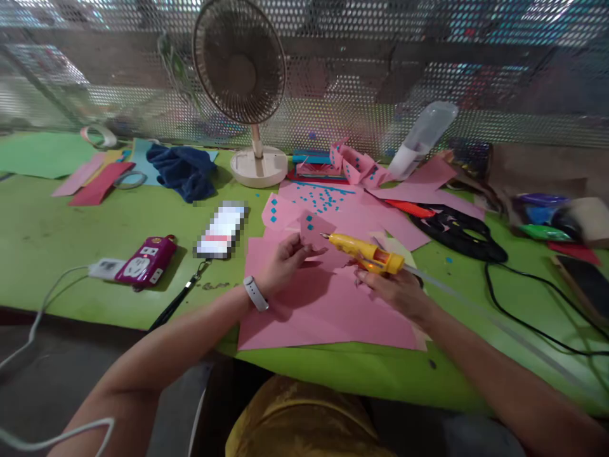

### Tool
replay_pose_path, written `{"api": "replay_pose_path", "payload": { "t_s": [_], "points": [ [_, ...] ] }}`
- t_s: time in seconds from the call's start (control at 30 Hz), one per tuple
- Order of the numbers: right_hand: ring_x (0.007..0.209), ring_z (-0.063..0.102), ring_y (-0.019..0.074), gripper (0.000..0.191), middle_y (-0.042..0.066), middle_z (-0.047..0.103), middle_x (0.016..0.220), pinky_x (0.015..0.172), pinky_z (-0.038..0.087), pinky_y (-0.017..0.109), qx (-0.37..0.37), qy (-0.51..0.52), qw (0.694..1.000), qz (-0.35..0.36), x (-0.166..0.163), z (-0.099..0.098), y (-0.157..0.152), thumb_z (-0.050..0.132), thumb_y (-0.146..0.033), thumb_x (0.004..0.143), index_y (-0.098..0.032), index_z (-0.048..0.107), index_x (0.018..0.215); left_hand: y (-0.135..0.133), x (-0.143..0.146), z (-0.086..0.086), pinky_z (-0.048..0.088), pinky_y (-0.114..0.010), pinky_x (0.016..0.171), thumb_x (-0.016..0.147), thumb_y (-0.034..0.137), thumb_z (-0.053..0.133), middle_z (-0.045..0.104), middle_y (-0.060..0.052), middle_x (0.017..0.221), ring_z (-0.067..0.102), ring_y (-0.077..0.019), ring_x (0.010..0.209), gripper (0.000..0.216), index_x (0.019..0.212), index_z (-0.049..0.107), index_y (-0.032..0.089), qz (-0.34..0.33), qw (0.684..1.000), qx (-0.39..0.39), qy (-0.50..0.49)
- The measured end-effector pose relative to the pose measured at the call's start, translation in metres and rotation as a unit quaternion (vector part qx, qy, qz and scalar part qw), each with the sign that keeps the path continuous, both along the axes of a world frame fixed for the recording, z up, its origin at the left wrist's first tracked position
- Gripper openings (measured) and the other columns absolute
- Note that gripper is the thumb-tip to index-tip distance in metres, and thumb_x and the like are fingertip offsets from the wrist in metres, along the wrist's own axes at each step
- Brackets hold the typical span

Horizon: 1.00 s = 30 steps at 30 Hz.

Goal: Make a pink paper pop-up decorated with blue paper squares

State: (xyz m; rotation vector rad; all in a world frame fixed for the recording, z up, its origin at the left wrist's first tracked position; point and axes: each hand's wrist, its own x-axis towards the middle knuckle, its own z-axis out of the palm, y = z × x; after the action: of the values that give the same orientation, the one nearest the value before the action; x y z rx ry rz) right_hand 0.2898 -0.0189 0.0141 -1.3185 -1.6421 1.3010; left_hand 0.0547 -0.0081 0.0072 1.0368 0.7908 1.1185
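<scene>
My right hand (392, 289) is wrapped round the handle of a yellow hot glue gun (366, 252), whose metal tip points left. A long clear glue stick (457, 295) trails from its back end. Close to that tip, my left hand (288, 260) pinches a small pink paper piece (314, 227) with blue diamond shapes on it. Large pink sheets (295, 324) lie flat under both hands. Just behind, another pink piece (270, 208) carries a column of blue diamonds, and many small blue paper bits (321, 198) are scattered on pink paper.
A white fan (259, 168) stands at the back, beside a dark blue cloth (183, 171). Left of my hands lie a phone (222, 230) and a magenta device (147, 261). Black-handled scissors (457, 231), a black cable (523, 324) and a tilted clear bottle (423, 139) are on the right.
</scene>
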Motion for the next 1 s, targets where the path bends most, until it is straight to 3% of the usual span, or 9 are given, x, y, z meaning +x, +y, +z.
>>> {"api": "replay_pose_path", "payload": {
  "t_s": [0.23, 0.47, 0.67, 0.83, 1.0],
  "points": [
    [0.05, 0.049, 0.0112, 0.03, -0.001, 0.057, 0.064, 0.043, 0.042, 0.023, -0.018, -0.028, 0.999, 0.012, -0.011, 0.014, -0.009, 0.062, -0.039, 0.08, -0.019, 0.065, 0.102, -0.001, 0.001, -0.004, 0.056, -0.04, 0.087, 0.083, 0.037, 0.069, 0.067, -0.009, 0.107, 0.063, -0.0273, 0.112, 0.027, 0.097, 0.058, 0.017, -0.008, 1.0, -0.004, -0.001],
    [0.047, 0.045, 0.0093, 0.023, -0.001, 0.056, 0.064, 0.041, 0.04, 0.022, -0.015, -0.027, 0.999, 0.021, -0.015, 0.015, -0.011, 0.059, -0.035, 0.08, -0.019, 0.065, 0.095, -0.001, 0.0, -0.007, 0.055, -0.04, 0.088, 0.083, 0.04, 0.069, 0.068, -0.008, 0.106, 0.064, -0.0249, 0.108, 0.028, 0.096, 0.06, 0.017, -0.011, 1.0, 0.007, 0.004],
    [0.049, 0.046, 0.0103, 0.034, -0.003, 0.053, 0.061, 0.042, 0.04, 0.022, -0.024, -0.005, 1.0, 0.011, -0.016, 0.015, -0.01, 0.06, -0.033, 0.077, -0.02, 0.062, 0.108, -0.002, 0.0, -0.006, 0.055, -0.042, 0.089, 0.081, 0.045, 0.069, 0.069, -0.009, 0.104, 0.063, -0.0267, 0.111, 0.033, 0.096, 0.06, 0.017, -0.022, 1.0, 0.009, 0.008],
    [0.049, 0.048, 0.0107, 0.02, -0.001, 0.056, 0.061, 0.043, 0.042, 0.023, -0.009, -0.045, 0.999, 0.009, -0.015, 0.013, -0.01, 0.06, -0.034, 0.078, -0.019, 0.065, 0.091, -0.002, 0.0, -0.007, 0.056, -0.039, 0.087, 0.079, 0.046, 0.071, 0.068, -0.008, 0.103, 0.063, -0.0265, 0.11, 0.035, 0.095, 0.061, 0.017, -0.016, 1.0, 0.01, 0.009],
    [0.051, 0.049, 0.0118, 0.019, 0.0, 0.057, 0.063, 0.045, 0.043, 0.024, -0.001, -0.06, 0.998, -0.002, -0.013, 0.009, -0.01, 0.059, -0.035, 0.079, -0.02, 0.064, 0.089, -0.002, 0.0, -0.007, 0.057, -0.037, 0.084, 0.079, 0.046, 0.071, 0.068, -0.007, 0.101, 0.064, -0.0257, 0.107, 0.034, 0.094, 0.06, 0.017, -0.015, 1.0, 0.018, 0.014]
  ]
}}
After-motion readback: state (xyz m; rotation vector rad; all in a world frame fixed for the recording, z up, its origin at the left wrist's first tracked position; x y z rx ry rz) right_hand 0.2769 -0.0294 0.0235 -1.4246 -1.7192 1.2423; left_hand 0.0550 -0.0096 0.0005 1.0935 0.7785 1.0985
